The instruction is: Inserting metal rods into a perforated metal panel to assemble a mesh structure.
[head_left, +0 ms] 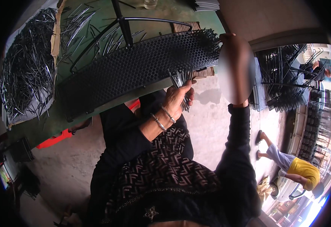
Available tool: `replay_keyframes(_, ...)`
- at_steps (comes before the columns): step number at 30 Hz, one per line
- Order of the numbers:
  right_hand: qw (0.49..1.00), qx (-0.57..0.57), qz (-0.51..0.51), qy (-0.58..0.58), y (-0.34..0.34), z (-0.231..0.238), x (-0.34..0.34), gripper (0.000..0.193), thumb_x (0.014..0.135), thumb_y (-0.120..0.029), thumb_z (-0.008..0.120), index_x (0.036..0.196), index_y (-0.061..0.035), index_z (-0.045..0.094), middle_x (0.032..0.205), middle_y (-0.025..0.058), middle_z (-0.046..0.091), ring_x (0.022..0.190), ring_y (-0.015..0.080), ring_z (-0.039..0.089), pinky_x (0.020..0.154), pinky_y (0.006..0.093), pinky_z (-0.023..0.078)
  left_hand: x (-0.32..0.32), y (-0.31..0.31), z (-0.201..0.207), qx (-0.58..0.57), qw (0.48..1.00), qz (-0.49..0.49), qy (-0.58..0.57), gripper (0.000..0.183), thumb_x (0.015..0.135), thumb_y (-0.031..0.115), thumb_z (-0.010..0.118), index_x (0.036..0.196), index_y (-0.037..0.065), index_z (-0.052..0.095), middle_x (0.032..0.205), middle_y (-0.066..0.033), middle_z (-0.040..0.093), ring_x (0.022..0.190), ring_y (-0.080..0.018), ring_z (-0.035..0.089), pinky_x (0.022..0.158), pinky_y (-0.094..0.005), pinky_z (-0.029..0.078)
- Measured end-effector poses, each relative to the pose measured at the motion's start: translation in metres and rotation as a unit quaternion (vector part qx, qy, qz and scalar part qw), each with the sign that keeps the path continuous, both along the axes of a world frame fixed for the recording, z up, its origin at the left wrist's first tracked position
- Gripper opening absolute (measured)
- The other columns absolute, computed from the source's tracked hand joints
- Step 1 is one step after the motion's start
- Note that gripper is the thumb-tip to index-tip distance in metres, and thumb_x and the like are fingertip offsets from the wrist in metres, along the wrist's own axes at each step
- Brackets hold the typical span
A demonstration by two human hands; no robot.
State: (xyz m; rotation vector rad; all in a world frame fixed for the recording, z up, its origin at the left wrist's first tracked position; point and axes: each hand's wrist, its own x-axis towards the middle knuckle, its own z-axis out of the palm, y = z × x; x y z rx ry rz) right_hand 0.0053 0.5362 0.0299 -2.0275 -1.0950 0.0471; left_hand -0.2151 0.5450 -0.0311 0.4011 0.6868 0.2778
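Note:
My left hand (178, 97) is closed around a bundle of thin, glossy dark strips (179, 78), their ends fanning out above the thumb. Two silver bangles ring that wrist. Just beyond the bundle lies a long black panel full of round holes (124, 60), tilted across the green table. Dark strips (207, 39) crowd the holes at its right end, standing up from the surface. My right hand (230, 39) is at that right end, beside those strips. A blurred patch covers much of it, so its fingers cannot be made out.
An open carton (55, 38) at the left is heaped with dark strips (27, 64), and more lie loose on the green table (165, 11). A black metal frame (124, 28) rises behind the panel. Black racks (282, 75) stand at the right, near a person in yellow (303, 172).

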Motion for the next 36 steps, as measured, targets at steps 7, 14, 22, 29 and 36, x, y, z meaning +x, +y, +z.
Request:
replay_keyframes(7,0.996,-0.01,0.03,-0.079,0.0,-0.003,0.009,0.012,0.088,-0.008,0.061,0.098,-0.0058,0.068,0.071,0.0068,0.065,0.062,0.0083,0.059,0.058,0.0264,0.046,-0.001,0.001,0.002,-0.002,1.0,0.005,-0.001,0.022,0.092,0.023,0.063,0.103,0.004,0.065,0.07,-0.0016,0.057,0.057,-0.0104,0.051,0.047,-0.0235,0.038)
replay_keyframes(14,0.979,-0.046,0.046,-0.195,0.005,-0.014,0.007,0.015,0.088,-0.019,0.064,0.099,-0.0131,0.073,0.082,0.0091,0.061,0.073,0.0209,0.059,0.068,0.0323,0.047,-0.001,0.004,0.008,0.011,1.0,0.0,0.011,0.02,0.092,0.024,0.063,0.099,0.005,0.064,0.07,-0.0021,0.057,0.057,-0.0111,0.053,0.046,-0.0233,0.038)
replay_keyframes(22,0.968,-0.128,0.008,-0.216,0.009,-0.005,0.003,0.022,0.09,-0.033,0.061,0.101,-0.0186,0.074,0.087,0.0098,0.058,0.08,0.0262,0.061,0.071,0.0363,0.048,0.001,0.009,0.01,0.01,1.0,0.004,0.006,0.022,0.09,0.027,0.066,0.096,0.006,0.062,0.072,-0.004,0.06,0.058,-0.0105,0.053,0.047,-0.0226,0.039)
replay_keyframes(29,0.944,-0.159,0.026,-0.289,0.01,-0.001,-0.003,0.022,0.091,-0.034,0.059,0.104,-0.0221,0.073,0.092,0.0096,0.059,0.082,0.026,0.062,0.071,0.0371,0.049,-0.001,0.01,0.008,-0.009,1.0,0.018,-0.017,0.022,0.09,0.026,0.066,0.097,0.006,0.062,0.068,0.0012,0.052,0.056,-0.0077,0.046,0.047,-0.0214,0.036)
replay_keyframes(36,0.953,-0.114,-0.024,-0.278,0.006,-0.004,-0.025,0.029,0.091,-0.029,0.061,0.117,-0.0165,0.068,0.094,0.0081,0.064,0.085,0.021,0.064,0.069,0.0323,0.05,-0.002,0.011,0.012,0.018,1.0,0.024,-0.006,0.023,0.089,0.029,0.068,0.092,0.006,0.065,0.068,-0.0036,0.06,0.051,-0.0089,0.049,0.044,-0.0225,0.036)
